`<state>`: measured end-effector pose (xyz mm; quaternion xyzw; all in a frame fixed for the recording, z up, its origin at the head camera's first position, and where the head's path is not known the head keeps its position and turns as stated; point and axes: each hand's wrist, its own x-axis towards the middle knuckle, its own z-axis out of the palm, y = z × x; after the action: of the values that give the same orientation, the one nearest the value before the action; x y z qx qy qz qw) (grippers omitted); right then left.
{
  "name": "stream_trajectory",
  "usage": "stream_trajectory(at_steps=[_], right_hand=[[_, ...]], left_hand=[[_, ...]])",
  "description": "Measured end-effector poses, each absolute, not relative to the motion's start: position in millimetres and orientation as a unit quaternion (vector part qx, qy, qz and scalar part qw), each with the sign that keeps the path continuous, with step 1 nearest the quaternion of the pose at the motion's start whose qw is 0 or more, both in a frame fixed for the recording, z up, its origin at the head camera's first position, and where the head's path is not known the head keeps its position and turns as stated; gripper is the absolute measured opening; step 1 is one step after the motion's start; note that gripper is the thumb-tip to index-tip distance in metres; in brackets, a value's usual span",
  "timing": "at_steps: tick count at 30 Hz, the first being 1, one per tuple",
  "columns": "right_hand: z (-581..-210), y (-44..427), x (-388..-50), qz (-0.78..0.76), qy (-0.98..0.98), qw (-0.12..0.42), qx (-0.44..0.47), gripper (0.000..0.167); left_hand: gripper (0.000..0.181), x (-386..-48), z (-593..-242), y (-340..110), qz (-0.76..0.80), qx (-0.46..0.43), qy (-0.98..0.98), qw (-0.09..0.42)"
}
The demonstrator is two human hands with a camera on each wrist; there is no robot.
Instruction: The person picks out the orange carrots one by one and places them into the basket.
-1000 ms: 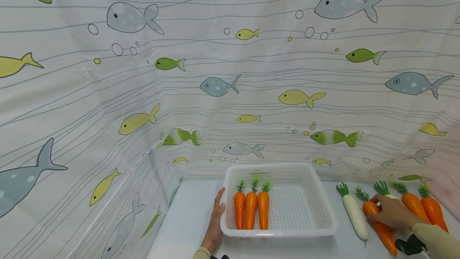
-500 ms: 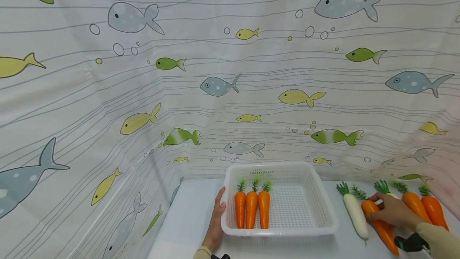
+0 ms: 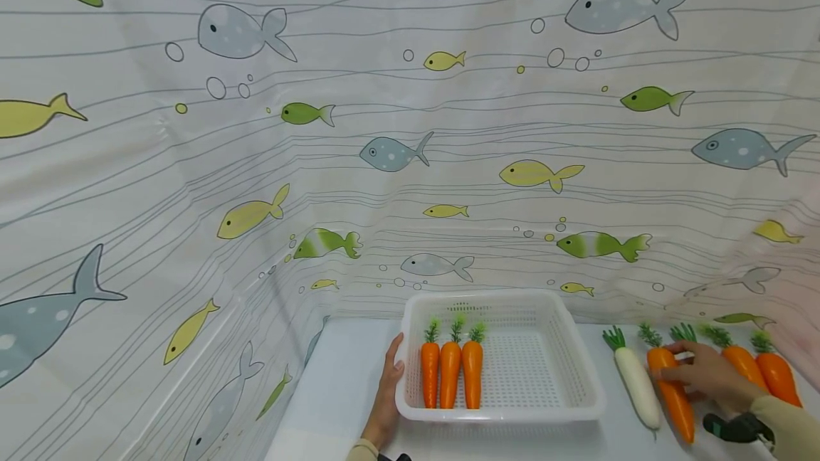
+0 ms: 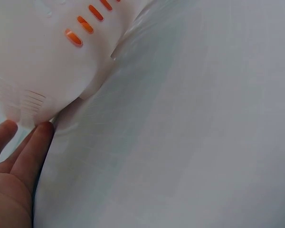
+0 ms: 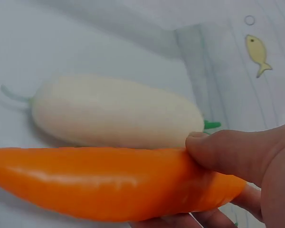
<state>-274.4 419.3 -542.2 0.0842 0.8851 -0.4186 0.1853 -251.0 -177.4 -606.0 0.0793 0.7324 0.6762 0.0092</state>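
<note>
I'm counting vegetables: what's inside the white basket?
Three green-topped orange carrots lie side by side in the left part of the basket; anything directly beneath them is covered.

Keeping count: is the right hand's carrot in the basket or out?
Out: the right hand grips the carrot beside a white radish, outside the basket.

Head view: root below green tuft (image 3: 683,333) mostly hidden. Wrist views: carrot (image 5: 99,183) and basket (image 4: 47,71) cut off.

We see a basket (image 3: 500,415) on the table (image 3: 355,361) before the sheet (image 3: 474,112), three carrots (image 3: 450,375) in its left half, the left hand (image 3: 386,391) at its left side. Rightward lie a radish (image 3: 638,388), the carrot (image 3: 676,407) in the right hand (image 3: 712,377), then two more carrots (image 3: 777,379).
</note>
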Motion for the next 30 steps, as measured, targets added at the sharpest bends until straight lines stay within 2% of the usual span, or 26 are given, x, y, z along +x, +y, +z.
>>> stream_trajectory(at_steps=[9,17,25,30], right_hand=[[-526,412,-276,-0.515,0.828,0.206,0.083,0.083],[-511,405,-280,-0.542,0.815,0.199,0.052,0.060],[-498,392,-283,-0.558,0.805,0.194,0.059,0.066],[-491,388,-286,-0.575,0.793,0.196,0.044,0.063]], left_hand=[[0.059,-251,-606,-178,0.675,0.085,0.733,0.002],[0.060,-248,-605,-177,0.673,0.086,0.735,0.000],[0.058,-249,-606,-177,0.674,0.078,0.735,0.002],[0.058,-250,-607,-177,0.675,0.077,0.733,0.006]])
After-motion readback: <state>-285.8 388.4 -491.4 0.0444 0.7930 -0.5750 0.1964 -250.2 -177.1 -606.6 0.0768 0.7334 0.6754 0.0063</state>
